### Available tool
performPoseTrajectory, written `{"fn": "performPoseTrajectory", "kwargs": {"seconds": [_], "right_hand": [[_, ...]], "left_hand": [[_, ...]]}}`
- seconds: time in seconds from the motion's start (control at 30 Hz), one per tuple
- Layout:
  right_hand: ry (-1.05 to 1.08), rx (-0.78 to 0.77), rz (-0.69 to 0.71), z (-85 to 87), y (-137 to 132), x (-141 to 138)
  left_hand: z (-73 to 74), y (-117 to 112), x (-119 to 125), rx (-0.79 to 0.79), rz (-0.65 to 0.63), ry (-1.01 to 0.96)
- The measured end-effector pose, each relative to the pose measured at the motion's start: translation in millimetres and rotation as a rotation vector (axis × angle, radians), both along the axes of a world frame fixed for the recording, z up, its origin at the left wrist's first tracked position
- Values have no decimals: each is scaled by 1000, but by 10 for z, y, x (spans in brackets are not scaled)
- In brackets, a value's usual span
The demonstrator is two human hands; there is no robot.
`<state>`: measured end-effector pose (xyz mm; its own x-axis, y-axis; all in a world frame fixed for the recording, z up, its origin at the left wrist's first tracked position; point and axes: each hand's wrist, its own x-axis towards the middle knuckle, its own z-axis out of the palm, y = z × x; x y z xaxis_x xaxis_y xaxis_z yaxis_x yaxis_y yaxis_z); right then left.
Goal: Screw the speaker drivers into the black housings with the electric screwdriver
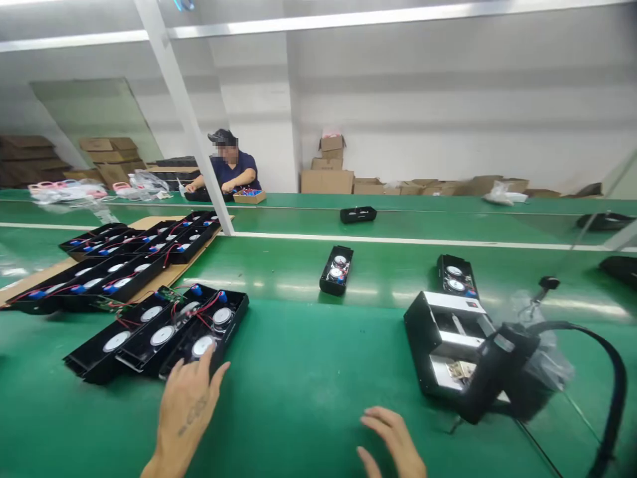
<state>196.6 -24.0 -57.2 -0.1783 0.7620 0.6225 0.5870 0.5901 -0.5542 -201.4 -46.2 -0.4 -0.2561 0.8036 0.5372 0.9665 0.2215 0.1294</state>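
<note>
Over the near end of a black speaker housing (226, 332) reaches my left hand (186, 401), its thumb and index finger spread apart. Its other fingertips are partly hidden, so I cannot tell if they touch the housing. That housing is the rightmost of three lying side by side, each with round silver-white speakers, red wires and a blue cylindrical part. Green circuit boards (169, 294) sit at their far ends. Lower right of centre, my right hand (393, 438) hovers over the green work surface (308, 372), fingers apart and holding nothing.
More open housings (119, 269) lie on cardboard at the left. Single housings rest on the belt at centre (337, 271) and right (455, 275). A black-and-white box (423, 352) and a black handheld tool (497, 365) with a cable stand right. Across sits a co-worker (243, 169).
</note>
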Motion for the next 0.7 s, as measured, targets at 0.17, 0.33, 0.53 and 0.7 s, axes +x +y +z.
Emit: {"fn": "performPoseTrajectory", "kwargs": {"seconds": [0.17,0.33,0.53,0.7], "right_hand": [[-215,232,215,93,58,-508],[-237,364,96,220,172,-325],[-322,138,215,601,173,40],[-305,106,333,616,44,-457]], "left_hand": [[182,242,1398,-27,-352,-287],[489,212,2092,72,-955,-393],[695,28,1650,270,-813,-529],[603,-20,1149,282,-227,-841]]}}
